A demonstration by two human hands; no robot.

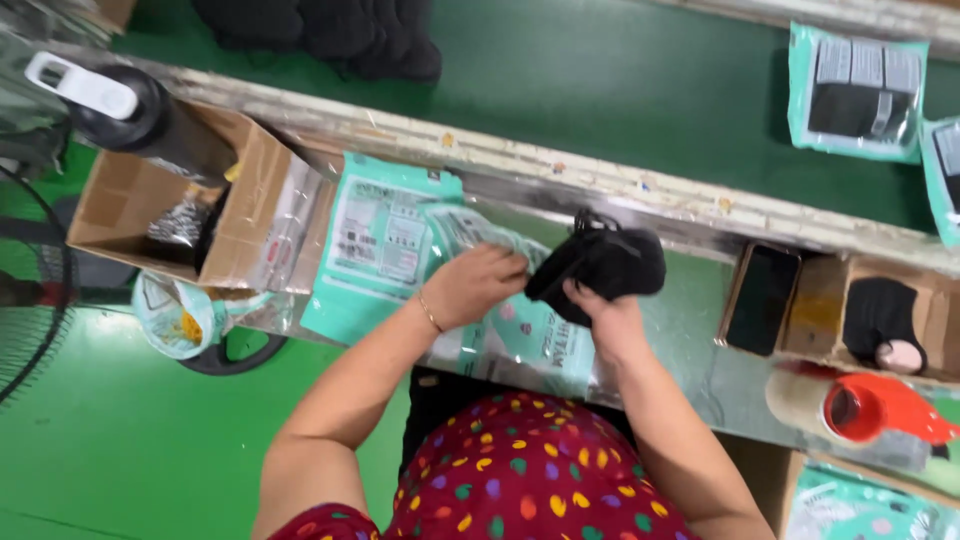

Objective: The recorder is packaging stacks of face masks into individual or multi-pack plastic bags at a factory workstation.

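Note:
My right hand [606,318] grips a bundle of black face masks [606,262] over the metal worktop [690,330]. My left hand [475,283] pinches the mouth of a teal plastic pouch [520,325] right beside the bundle, touching its left edge. The black bundle sits at the pouch's opening; how far it is inside I cannot tell. A stack of flat teal pouches [385,235] lies just left of my left hand.
A green conveyor belt [600,80] runs behind the worktop, carrying filled teal packs [857,92] and dark cloth [330,35]. An open cardboard box [190,205] and a black bottle [130,110] stand left. A phone [762,298], more black masks [880,315] and a red tape dispenser [870,410] are right.

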